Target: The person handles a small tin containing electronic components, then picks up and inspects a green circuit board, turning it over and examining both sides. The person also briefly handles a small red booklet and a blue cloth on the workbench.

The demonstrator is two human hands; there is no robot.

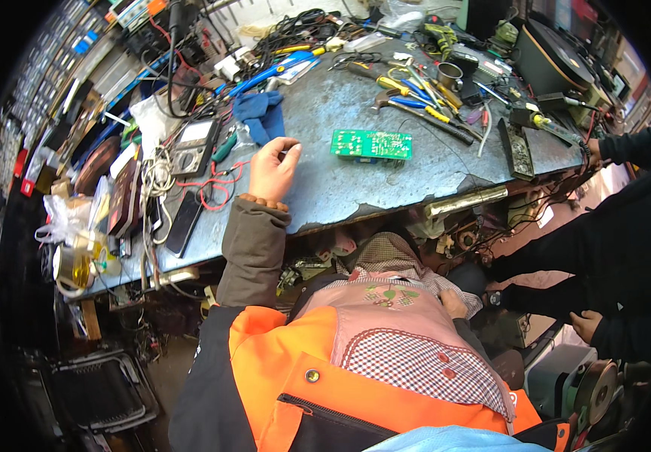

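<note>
My left hand (274, 172) rests on the worn blue bench top with its fingers curled in, and nothing shows in it. Just beyond it lies a crumpled blue cloth (260, 115). To the right of that hand, and apart from it, is a green circuit board (371, 144), its soldered side up and parts beneath it. My right hand (453, 303) is low on my lap, against the checked edge of the pink apron (385, 320). Its fingers are mostly hidden, so whether it grips the cloth is unclear.
A multimeter (192, 147) with red leads and a black phone (184, 224) lie left. Beyond the board are a hammer (416, 113), pliers and screwdrivers, with a black metal tray (517, 149) to the right. Another person in dark clothes (626, 218) stands at the right.
</note>
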